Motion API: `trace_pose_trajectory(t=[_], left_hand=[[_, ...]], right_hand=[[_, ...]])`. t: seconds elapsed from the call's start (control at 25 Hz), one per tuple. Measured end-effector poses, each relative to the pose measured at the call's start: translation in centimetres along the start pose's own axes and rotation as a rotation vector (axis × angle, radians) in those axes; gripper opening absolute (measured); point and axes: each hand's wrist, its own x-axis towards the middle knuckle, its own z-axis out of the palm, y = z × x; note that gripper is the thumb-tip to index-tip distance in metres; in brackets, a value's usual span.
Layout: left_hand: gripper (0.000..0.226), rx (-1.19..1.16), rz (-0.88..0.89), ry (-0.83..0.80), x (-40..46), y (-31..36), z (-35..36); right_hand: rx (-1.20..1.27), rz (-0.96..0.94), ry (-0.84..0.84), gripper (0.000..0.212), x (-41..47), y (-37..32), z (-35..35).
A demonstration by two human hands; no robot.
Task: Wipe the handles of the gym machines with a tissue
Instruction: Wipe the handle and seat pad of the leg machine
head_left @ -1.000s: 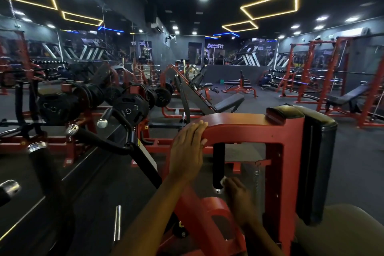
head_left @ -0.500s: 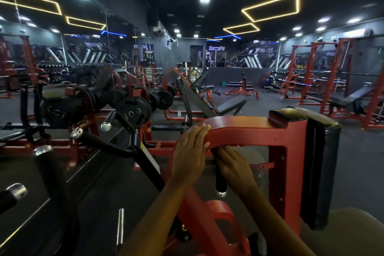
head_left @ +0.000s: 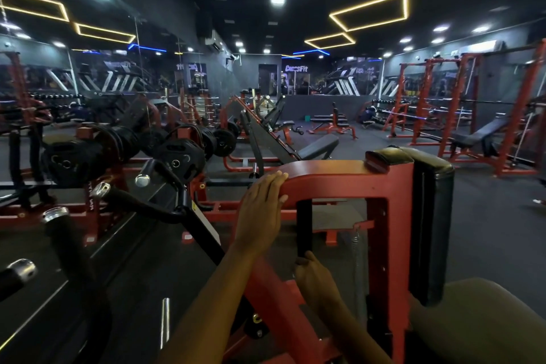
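Right hand (head_left: 314, 278) grips the black, upright handle (head_left: 304, 224) — left hand (head_left: 260, 213) rests flat.

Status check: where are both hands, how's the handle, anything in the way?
Left hand resting flat on the red frame. Right hand gripping the bottom of the black vertical handle; tissue not visible. Nothing blocking the handle.

an open gap lies inside the red frame (head_left: 348, 177), between the black vertical handle (head_left: 304, 224) and the frame's right post. the black pad (head_left: 431, 224) walls off the right side; the angled black bar (head_left: 165, 207) crosses the left.
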Motion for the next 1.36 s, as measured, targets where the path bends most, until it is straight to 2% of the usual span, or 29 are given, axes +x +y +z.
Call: trace_pose_trajectory(t=[0.08, 0.2, 0.28, 0.36, 0.44, 0.48, 0.56, 0.76, 0.96, 1.2, 1.36], left_hand=[[0.042, -0.02, -0.004, -0.021, 0.2, 0.4, -0.4], [0.041, -0.06, -0.072, 0.051, 0.4, 1.9, -0.8], [0.04, -0.101, -0.133, 0.147, -0.2, 4.3, -0.8], [0.039, -0.248, -0.115, 0.175, -1.5, 8.3, 0.4], [0.046, -0.402, -0.02, 0.008, -3.5, 13.3, 3.1], [0.049, -0.463, 0.021, -0.134, -4.7, 16.3, 4.5], [0.049, -0.61, 0.011, -0.42, -6.6, 21.6, 7.3], [0.051, -0.81, -0.024, -0.743, -11.2, 35.3, 12.9], [0.046, -0.928, 0.114, -0.934, -16.2, 51.0, 16.8], [0.039, -1.086, 0.191, -1.026, -20.1, 70.0, 20.5], [0.036, -1.142, 0.268, -1.125, -22.9, 79.8, 21.2]], right_hand=[[0.122, 0.029, 0.104, 0.013, -0.3, 1.0, -0.5], [0.186, 0.149, 0.278, 0.02, -2.2, 4.6, -3.7], [0.267, 0.298, 0.389, 0.018, -5.0, 7.6, -6.3], [0.452, 0.488, 0.474, 0.006, -8.6, 10.2, -8.3], [0.538, 0.652, 0.544, 0.019, -12.7, 12.2, -9.6], [0.53, 0.732, 0.524, 0.025, -15.3, 13.4, -10.1], [0.532, 0.884, 0.436, 0.023, -20.5, 15.7, -10.9], [0.427, 1.203, 0.418, 0.016, -37.5, 19.7, -14.6], [0.307, 1.461, 0.462, 0.01, -54.7, 22.6, -19.5], [0.14, 1.609, 0.488, 0.011, -70.5, 27.8, -26.6], [0.081, 1.701, 0.547, 0.011, -78.5, 29.1, -30.4]])
